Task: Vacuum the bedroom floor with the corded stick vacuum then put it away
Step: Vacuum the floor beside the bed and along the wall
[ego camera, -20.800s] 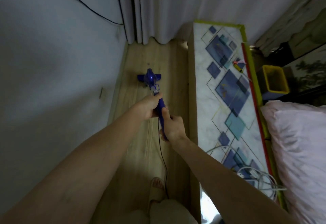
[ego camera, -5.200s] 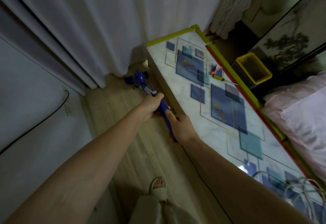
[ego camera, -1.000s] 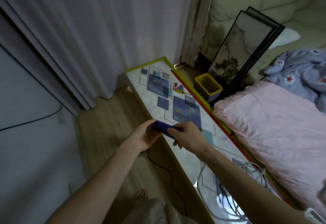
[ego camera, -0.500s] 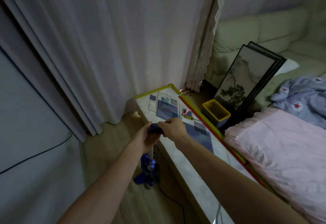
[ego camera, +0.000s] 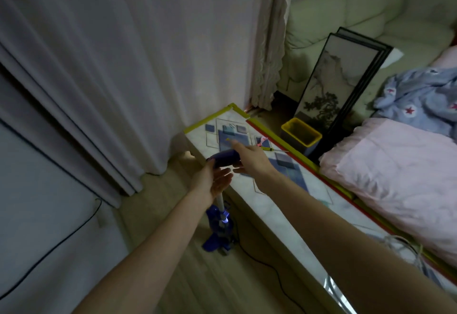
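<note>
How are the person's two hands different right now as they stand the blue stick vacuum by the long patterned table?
The left hand sits lower, palm open, fingers straight beside the blue stick vacuum and under its handle. The right hand sits higher, over the patterned table, fingers extended along the handle's far side. Whether either touches the handle is unclear. Both are bare and open, neither curled round the handle.

One vacuum, two hands (one yellow bin).
</note>
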Demonstrator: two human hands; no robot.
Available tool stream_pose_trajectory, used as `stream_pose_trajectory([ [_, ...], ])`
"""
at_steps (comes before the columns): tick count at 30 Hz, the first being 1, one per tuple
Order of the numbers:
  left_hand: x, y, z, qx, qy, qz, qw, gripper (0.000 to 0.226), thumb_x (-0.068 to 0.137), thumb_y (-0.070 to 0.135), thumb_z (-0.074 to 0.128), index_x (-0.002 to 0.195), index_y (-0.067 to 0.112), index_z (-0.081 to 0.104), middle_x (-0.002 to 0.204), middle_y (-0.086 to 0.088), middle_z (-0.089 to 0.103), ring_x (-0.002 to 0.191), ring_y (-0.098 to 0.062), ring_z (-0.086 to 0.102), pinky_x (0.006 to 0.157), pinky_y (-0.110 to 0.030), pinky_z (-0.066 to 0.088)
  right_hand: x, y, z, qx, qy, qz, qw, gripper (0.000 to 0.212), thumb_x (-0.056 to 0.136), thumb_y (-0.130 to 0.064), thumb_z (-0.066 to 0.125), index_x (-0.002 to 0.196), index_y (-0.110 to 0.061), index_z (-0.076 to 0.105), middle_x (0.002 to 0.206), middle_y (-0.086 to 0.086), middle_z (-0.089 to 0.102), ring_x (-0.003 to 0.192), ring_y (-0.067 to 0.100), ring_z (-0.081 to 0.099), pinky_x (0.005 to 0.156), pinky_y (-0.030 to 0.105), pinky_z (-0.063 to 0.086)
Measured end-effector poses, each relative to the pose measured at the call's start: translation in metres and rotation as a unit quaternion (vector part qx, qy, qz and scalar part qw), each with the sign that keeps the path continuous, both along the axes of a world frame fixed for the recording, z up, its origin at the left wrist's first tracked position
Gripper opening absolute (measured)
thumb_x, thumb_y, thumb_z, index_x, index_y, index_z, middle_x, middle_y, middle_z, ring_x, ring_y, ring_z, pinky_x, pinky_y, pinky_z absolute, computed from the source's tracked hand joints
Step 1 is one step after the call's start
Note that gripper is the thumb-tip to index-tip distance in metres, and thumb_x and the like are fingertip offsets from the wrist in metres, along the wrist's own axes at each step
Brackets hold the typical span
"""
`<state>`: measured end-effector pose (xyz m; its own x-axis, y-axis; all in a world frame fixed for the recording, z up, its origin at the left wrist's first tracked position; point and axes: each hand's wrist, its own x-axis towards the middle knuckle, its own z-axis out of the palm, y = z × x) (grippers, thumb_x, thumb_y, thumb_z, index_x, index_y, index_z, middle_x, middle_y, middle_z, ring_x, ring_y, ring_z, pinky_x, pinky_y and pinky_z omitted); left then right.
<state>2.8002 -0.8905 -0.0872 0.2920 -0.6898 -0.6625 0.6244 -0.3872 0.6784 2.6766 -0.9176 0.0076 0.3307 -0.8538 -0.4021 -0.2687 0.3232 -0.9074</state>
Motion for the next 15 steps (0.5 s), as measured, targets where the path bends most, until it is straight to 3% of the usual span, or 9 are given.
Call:
stream_pose_trajectory([
  [1, -0.009, 0.007, 0.004, 0.017, -0.005, -0.007, 1.000, 0.030, 0.096, 0.032, 0.055, 0.105, 0.004, 0.063, 0.080, -0.010, 0.071, 0.065, -0.020, 0.069, 0.054, -0.029, 0.055, -0.011, 0.004, -0.003, -0.001, -0.012, -0.002, 1.000, 0.034, 0.102, -0.028, 0.045, 0.078, -0.013, 0.064, 0.073, 0.000, 0.063, 0.070, 0.010, 0.061, 0.081, 0.031, 0.053],
  [3, -0.033, 0.021, 0.008, 0.053, -0.034, -0.040, 0.997, 0.026, 0.098, 0.028, 0.053, 0.101, 0.004, 0.061, 0.081, -0.010, 0.070, 0.072, -0.021, 0.068, 0.061, -0.029, 0.057, -0.042, 0.013, -0.014, -0.003, -0.002, -0.011, 1.000, 0.027, 0.101, -0.029, 0.047, 0.097, -0.010, 0.065, 0.091, 0.008, 0.066, 0.084, 0.018, 0.065, 0.081, 0.032, 0.055],
  [6, -0.085, 0.038, 0.009, 0.084, -0.105, -0.175, 0.975, 0.023, 0.099, 0.021, 0.052, 0.110, 0.003, 0.062, 0.091, -0.012, 0.070, 0.081, -0.022, 0.068, 0.068, -0.028, 0.058, -0.110, 0.039, -0.038, 0.018, 0.030, -0.054, 0.998, 0.023, 0.100, -0.024, 0.050, 0.102, -0.007, 0.065, 0.097, 0.013, 0.069, 0.089, 0.026, 0.068, 0.079, 0.033, 0.056],
  [8, -0.132, 0.046, 0.006, 0.085, -0.170, -0.286, 0.939, 0.022, 0.100, 0.017, 0.050, 0.114, 0.003, 0.060, 0.097, -0.013, 0.070, 0.083, -0.023, 0.068, 0.069, -0.028, 0.057, -0.164, 0.071, -0.050, 0.028, 0.051, -0.090, 0.994, 0.022, 0.101, -0.020, 0.049, 0.103, -0.004, 0.065, 0.095, 0.014, 0.069, 0.086, 0.025, 0.067, 0.076, 0.031, 0.056],
  [11, -0.218, 0.063, 0.000, 0.032, -0.257, -0.477, 0.840, 0.023, 0.101, 0.017, 0.045, 0.115, 0.003, 0.057, 0.105, -0.014, 0.066, 0.093, -0.025, 0.066, 0.073, -0.027, 0.056, -0.251, 0.127, -0.073, 0.050, 0.072, -0.187, 0.978, 0.021, 0.100, -0.015, 0.049, 0.102, 0.000, 0.064, 0.091, 0.016, 0.068, 0.078, 0.023, 0.065, 0.069, 0.027, 0.054],
  [15, -0.343, 0.101, -0.018, -0.053, -0.325, -0.677, 0.658, 0.023, 0.099, 0.018, 0.046, 0.103, 0.003, 0.062, 0.095, -0.011, 0.068, 0.088, -0.026, 0.066, 0.080, -0.039, 0.056, -0.366, 0.220, -0.109, 0.094, 0.097, -0.347, 0.928, 0.020, 0.097, -0.010, 0.051, 0.092, 0.003, 0.066, 0.078, 0.014, 0.066, 0.061, 0.016, 0.061, 0.057, 0.021, 0.051],
])
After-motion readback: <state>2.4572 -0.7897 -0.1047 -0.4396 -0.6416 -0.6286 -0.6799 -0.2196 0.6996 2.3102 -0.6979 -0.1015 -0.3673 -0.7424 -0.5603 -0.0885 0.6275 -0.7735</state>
